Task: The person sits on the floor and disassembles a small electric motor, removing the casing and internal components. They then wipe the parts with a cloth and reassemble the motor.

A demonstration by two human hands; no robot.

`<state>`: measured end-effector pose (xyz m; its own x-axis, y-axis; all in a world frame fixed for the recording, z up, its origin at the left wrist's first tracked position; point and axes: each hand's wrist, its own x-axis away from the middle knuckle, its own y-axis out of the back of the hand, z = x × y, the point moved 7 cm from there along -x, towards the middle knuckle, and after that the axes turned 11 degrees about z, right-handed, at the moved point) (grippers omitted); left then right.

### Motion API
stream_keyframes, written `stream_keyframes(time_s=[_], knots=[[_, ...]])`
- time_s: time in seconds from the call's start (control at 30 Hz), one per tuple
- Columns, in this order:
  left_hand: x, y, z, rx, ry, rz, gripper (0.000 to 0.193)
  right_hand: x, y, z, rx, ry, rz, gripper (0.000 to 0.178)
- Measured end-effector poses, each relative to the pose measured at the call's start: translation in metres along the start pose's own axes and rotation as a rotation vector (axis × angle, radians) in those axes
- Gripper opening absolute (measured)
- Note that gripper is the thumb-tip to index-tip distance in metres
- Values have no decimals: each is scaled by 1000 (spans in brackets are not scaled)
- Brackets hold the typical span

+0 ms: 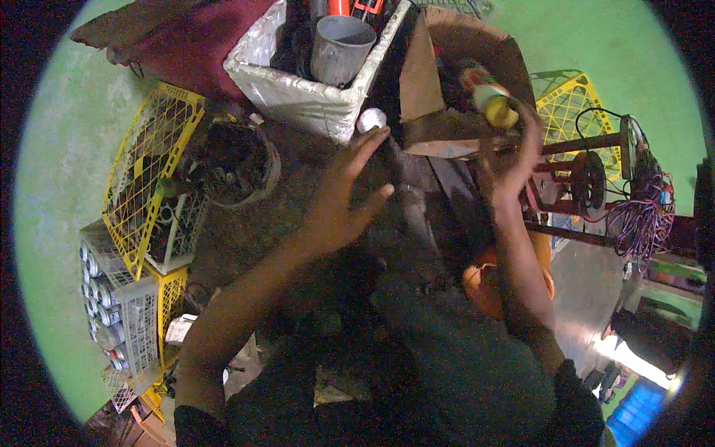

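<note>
My left hand (346, 194) reaches forward with its fingers apart and holds nothing. Just beyond its fingertips is a small round white-topped thing (372, 119), perhaps a can, by the corner of the white foam box (298, 108). At the right, my right hand (514, 160) has its fingers around the near end of a blurred can or bottle with a yellow end (488, 93) and a white and red body. It is tilted over the open cardboard box (443, 136), whose inside is dark.
A grey cup (342, 48) stands in the foam box. Left are a round dark-filled container (242, 160), a yellow crate (153, 175) and a grey crate (141, 320) of cans. On the right are an orange bucket (484, 279), a metal frame (585, 145) and a wire bundle (644, 216).
</note>
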<state>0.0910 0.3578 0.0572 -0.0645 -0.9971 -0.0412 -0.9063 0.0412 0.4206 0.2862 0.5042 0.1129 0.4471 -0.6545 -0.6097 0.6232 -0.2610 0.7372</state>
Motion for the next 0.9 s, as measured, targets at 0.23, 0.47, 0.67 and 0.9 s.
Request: stream_keyframes(time_s=[0.23,0.47,0.67,0.9], knots=[[53,3,19,-90,-114,-39,65,-4,-16,7,-97,-1,189,56],[118,-5,30,-80,96,-193,59,5,17,54,-399,89,183,59],[168,30,-108,-468,22,-225,53,-1,113,110,-728,237,240,55],[233,100,-276,-657,89,-420,47,-27,289,199,-605,475,417,55]])
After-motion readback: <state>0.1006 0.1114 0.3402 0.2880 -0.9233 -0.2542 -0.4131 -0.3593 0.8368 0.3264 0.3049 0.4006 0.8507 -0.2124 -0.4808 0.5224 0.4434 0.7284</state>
